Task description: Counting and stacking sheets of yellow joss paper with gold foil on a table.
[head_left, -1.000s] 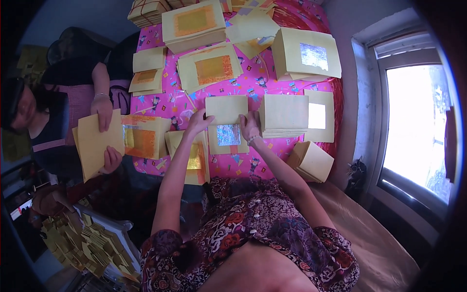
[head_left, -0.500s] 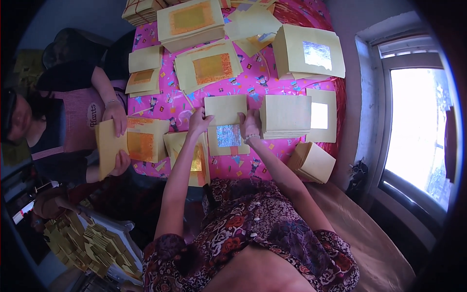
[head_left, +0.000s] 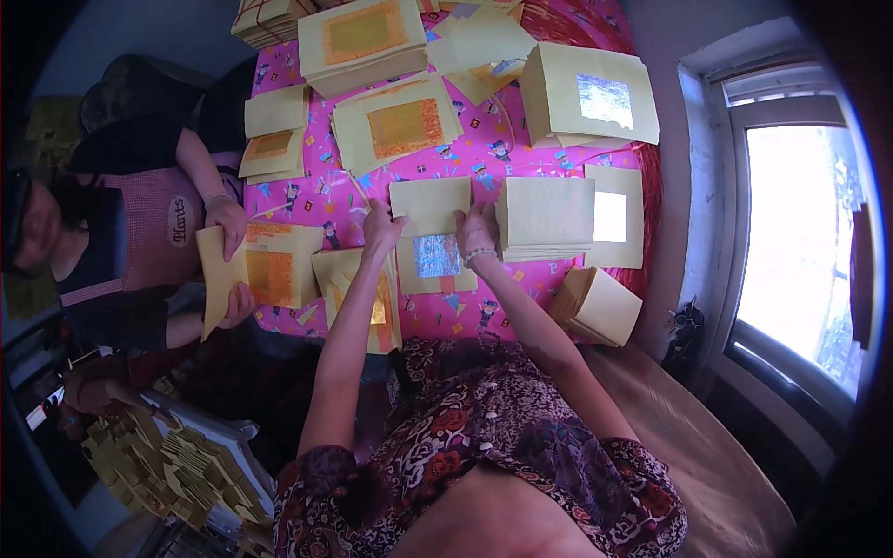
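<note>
While left fingers (head_left: pixel 377 211), right fingers (head_left: pixel 481 218) touch opposite edges of yellow sheet (head_left: pixel 431 205), clamping unclear.

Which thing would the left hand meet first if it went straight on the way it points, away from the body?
The left hand would probably meet the near edge of the orange-patched stack ahead, past some pink cloth; depth is unclear, so it might pass over.

L hand (head_left: pixel 380 232) & R hand (head_left: pixel 477 234) fwd, apart, palms prob. inward.
</note>
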The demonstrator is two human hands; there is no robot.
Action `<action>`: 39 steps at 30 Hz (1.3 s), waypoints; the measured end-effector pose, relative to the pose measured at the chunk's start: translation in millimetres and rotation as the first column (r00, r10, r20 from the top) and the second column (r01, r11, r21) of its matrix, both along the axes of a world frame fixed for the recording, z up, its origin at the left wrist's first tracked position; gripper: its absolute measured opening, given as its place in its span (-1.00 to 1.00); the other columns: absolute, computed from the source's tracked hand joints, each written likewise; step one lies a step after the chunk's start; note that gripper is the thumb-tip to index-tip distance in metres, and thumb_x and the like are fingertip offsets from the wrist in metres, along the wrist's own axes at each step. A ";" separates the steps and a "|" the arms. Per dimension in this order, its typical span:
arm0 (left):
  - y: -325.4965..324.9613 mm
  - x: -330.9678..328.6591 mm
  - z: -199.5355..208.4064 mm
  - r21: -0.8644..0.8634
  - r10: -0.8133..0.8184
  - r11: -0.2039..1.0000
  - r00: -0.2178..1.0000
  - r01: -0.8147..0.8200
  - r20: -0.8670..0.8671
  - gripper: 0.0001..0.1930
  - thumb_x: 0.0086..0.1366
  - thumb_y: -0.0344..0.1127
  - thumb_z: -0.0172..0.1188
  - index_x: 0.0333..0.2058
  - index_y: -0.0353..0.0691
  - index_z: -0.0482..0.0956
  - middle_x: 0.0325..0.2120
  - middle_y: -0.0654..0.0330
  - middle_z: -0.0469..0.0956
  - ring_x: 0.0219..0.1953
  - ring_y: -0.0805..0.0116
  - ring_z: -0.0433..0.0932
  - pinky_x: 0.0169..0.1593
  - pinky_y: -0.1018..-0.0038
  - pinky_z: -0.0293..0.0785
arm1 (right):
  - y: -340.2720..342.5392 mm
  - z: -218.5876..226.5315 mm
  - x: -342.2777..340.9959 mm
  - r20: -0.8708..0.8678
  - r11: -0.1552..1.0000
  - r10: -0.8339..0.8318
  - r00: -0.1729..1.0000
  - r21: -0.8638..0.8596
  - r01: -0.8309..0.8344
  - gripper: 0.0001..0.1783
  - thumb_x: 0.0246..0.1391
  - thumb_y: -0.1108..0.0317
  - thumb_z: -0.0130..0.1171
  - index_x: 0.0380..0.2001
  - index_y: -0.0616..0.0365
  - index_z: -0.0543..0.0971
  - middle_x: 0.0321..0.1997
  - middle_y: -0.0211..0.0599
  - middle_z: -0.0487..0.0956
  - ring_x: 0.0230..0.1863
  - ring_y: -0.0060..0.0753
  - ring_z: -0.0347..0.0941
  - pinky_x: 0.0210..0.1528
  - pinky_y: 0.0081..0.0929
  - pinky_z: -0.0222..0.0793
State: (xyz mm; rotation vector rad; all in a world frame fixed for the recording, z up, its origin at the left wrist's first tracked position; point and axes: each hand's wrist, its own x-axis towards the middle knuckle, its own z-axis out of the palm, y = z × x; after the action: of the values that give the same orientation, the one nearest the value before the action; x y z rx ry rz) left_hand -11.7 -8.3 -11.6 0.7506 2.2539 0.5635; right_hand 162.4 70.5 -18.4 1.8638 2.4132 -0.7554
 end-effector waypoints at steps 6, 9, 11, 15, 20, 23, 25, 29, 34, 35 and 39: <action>1.1 7.1 -0.2 -0.030 -0.011 1.000 0.993 0.008 -0.114 -0.62 0.00 -0.30 0.29 -0.29 -0.34 0.31 -0.43 -0.07 0.53 -0.32 0.01 0.55 -0.21 0.21 0.43 | 1.2 2.2 -4.6 0.044 1.000 0.014 0.999 -0.013 -0.013 -0.52 0.07 0.12 0.06 -0.16 0.35 0.29 -0.16 0.09 0.34 -0.19 0.09 0.42 -0.24 -0.14 0.41; -5.3 5.7 -11.3 -0.022 -0.044 0.999 0.990 0.042 -0.136 -0.69 0.00 -0.31 0.28 -0.35 -0.30 0.37 -0.45 -0.01 0.54 -0.34 0.03 0.54 -0.24 0.22 0.42 | 0.2 4.7 -6.3 0.048 1.000 0.026 0.998 0.014 -0.027 -0.51 0.07 0.11 0.06 -0.16 0.35 0.29 -0.16 0.08 0.35 -0.19 0.07 0.43 -0.24 -0.15 0.42; -4.0 6.9 -13.0 0.010 -0.047 0.999 0.992 0.049 -0.118 -0.73 -0.01 -0.31 0.27 -0.38 -0.28 0.41 -0.46 0.03 0.54 -0.35 0.05 0.54 -0.26 0.23 0.43 | 1.9 -1.3 -3.9 0.046 0.999 0.017 0.999 0.037 -0.019 -0.51 0.06 0.11 0.06 -0.16 0.35 0.30 -0.16 0.08 0.35 -0.18 0.06 0.43 -0.24 -0.16 0.42; -4.7 4.7 -17.0 0.050 0.010 0.999 0.997 -0.006 -0.079 -0.78 -0.02 -0.31 0.28 -0.44 -0.25 0.44 -0.50 0.07 0.54 -0.37 0.11 0.54 -0.28 0.26 0.43 | 3.0 -6.4 -7.0 0.083 0.999 0.019 0.996 0.041 -0.023 -0.51 0.06 0.11 0.07 -0.15 0.34 0.30 -0.13 0.08 0.35 -0.16 0.04 0.43 -0.22 -0.18 0.42; -6.5 5.4 -18.0 0.068 0.006 0.998 0.995 0.001 -0.097 -0.77 -0.03 -0.31 0.29 -0.43 -0.25 0.46 -0.51 0.07 0.54 -0.37 0.13 0.54 -0.28 0.27 0.42 | 3.9 -5.0 -10.0 0.125 0.999 0.040 0.991 -0.032 -0.036 -0.51 0.05 0.12 0.07 -0.15 0.34 0.30 -0.13 0.07 0.35 -0.16 0.04 0.43 -0.22 -0.18 0.42; -2.1 12.2 -9.0 0.052 -0.058 0.996 0.986 0.067 -0.157 -0.76 -0.05 -0.33 0.30 -0.42 -0.25 0.47 -0.48 0.06 0.53 -0.37 0.10 0.54 -0.27 0.24 0.42 | 3.0 -5.2 -8.3 0.087 0.999 -0.016 0.996 -0.046 0.020 -0.51 0.04 0.12 0.09 -0.16 0.35 0.31 -0.13 0.07 0.35 -0.14 0.04 0.41 -0.20 -0.17 0.41; -0.7 19.1 -1.3 0.028 -0.174 0.976 0.853 0.215 -0.492 -0.81 -0.03 -0.37 0.25 -0.41 -0.26 0.48 -0.43 0.03 0.51 -0.35 0.05 0.54 -0.26 0.21 0.43 | 3.0 -5.1 -7.7 0.058 0.999 -0.006 0.998 0.053 0.003 -0.49 0.03 0.13 0.10 -0.14 0.36 0.30 -0.12 0.07 0.34 -0.11 0.04 0.39 -0.18 -0.16 0.39; 7.9 28.0 -6.8 -0.017 -0.227 0.969 0.867 0.246 -0.443 -0.86 0.04 -0.42 0.13 -0.42 -0.36 0.46 -0.40 -0.10 0.47 -0.33 -0.03 0.53 -0.23 0.18 0.47 | 3.6 -0.8 -9.4 0.057 1.000 0.000 0.998 -0.014 0.001 -0.45 0.02 0.13 0.11 -0.10 0.37 0.27 -0.10 0.08 0.33 -0.08 0.04 0.38 -0.15 -0.15 0.39; 6.8 39.0 14.6 -0.004 -0.264 0.961 0.907 0.278 -0.328 -0.84 0.05 -0.40 0.17 -0.37 -0.33 0.48 -0.36 -0.09 0.46 -0.24 -0.06 0.48 -0.15 0.15 0.41 | 5.2 -10.7 -10.0 0.144 0.996 -0.007 0.990 0.084 -0.005 -0.49 0.00 0.00 0.12 -0.20 0.25 0.38 -0.19 -0.07 0.37 -0.18 -0.11 0.43 -0.26 -0.29 0.44; 6.0 41.1 16.9 0.010 -0.268 0.958 0.911 0.285 -0.313 -0.82 0.05 -0.43 0.17 -0.35 -0.35 0.46 -0.34 -0.14 0.44 -0.23 -0.09 0.47 -0.15 0.15 0.42 | 4.5 -12.5 -10.6 0.141 0.996 -0.006 0.990 0.085 -0.006 -0.49 0.00 0.00 0.12 -0.20 0.25 0.38 -0.19 -0.07 0.37 -0.18 -0.11 0.43 -0.26 -0.29 0.44; 11.6 51.5 15.0 0.039 -0.209 0.972 0.927 0.233 -0.312 -0.82 0.02 -0.50 0.17 -0.35 -0.35 0.43 -0.30 -0.18 0.38 -0.21 -0.15 0.45 -0.17 0.15 0.43 | 7.3 -27.2 -9.1 0.132 0.996 -0.005 0.991 0.085 -0.006 -0.50 -0.01 0.01 0.12 -0.19 0.23 0.38 -0.18 -0.08 0.37 -0.17 -0.12 0.44 -0.27 -0.31 0.45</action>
State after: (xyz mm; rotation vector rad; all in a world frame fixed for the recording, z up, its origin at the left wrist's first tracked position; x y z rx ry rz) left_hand 39.7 3.3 3.4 1.1846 2.3922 0.4484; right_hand 153.3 77.8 -45.6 1.8765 2.3991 -0.5182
